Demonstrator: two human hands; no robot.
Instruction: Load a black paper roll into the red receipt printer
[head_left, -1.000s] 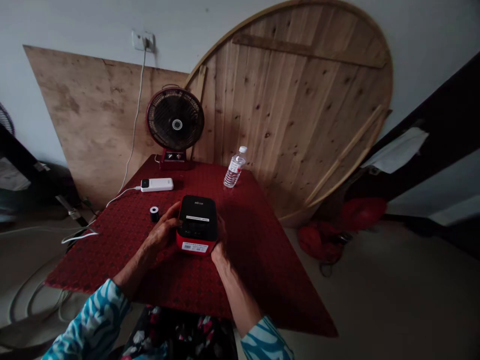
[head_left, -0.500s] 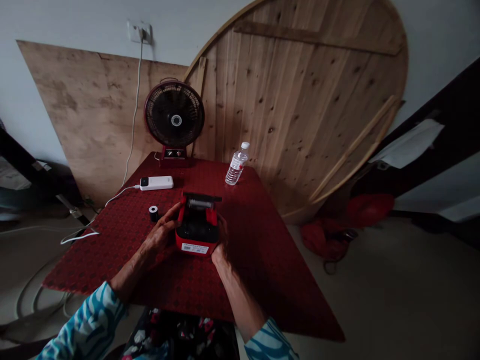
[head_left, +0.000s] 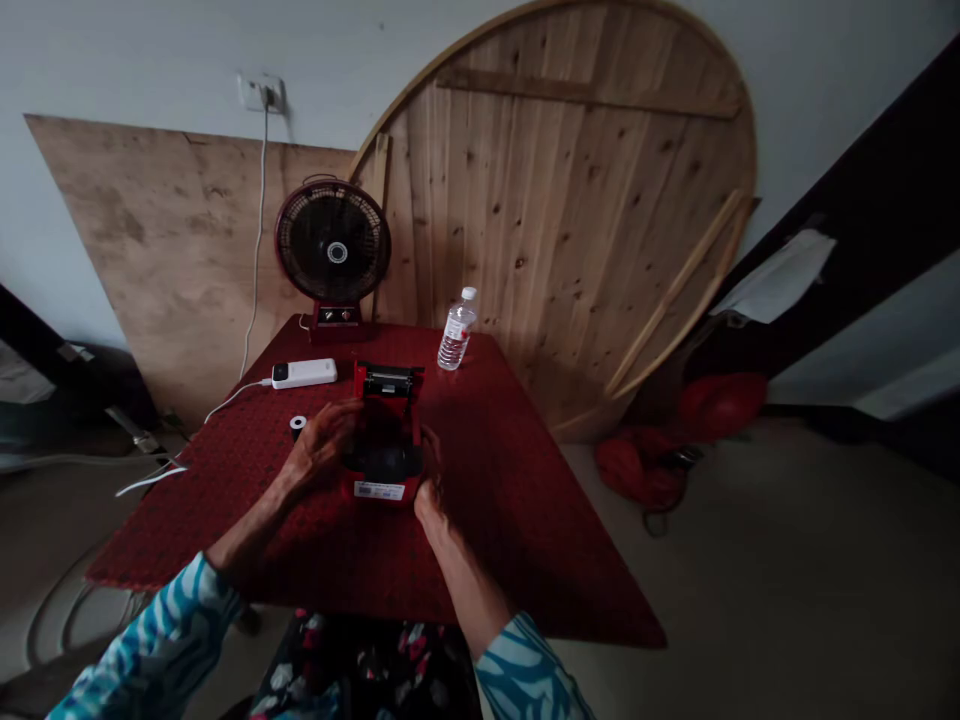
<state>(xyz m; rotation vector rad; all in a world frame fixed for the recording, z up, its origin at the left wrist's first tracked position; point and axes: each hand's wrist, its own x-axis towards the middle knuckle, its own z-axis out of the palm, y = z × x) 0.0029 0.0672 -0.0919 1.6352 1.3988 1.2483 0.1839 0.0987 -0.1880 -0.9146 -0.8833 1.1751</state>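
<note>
A red-and-black receipt printer sits on the table in front of me with its lid swung open at the far side. A white label runs along its near face, and its dark paper bay faces up. My right hand grips the printer's right side, its fingers partly hidden behind the casing. At the left edge is my left hand, blurred, with fingers stretched out toward the open bay; whether it touches the casing is unclear. Just beyond that hand stands a small paper roll, black-sided with a white end, partly covered by the hand.
A white power bank with a cable lies farther back on the red table. Behind are a fan and a clear plastic bottle. Wooden boards lean on the wall. Red bags lie on the floor at right.
The lid has tipped farther back, showing its inner side and the bay. My left hand has come up from the printer's left side toward the bay. The view has shifted slightly.
</note>
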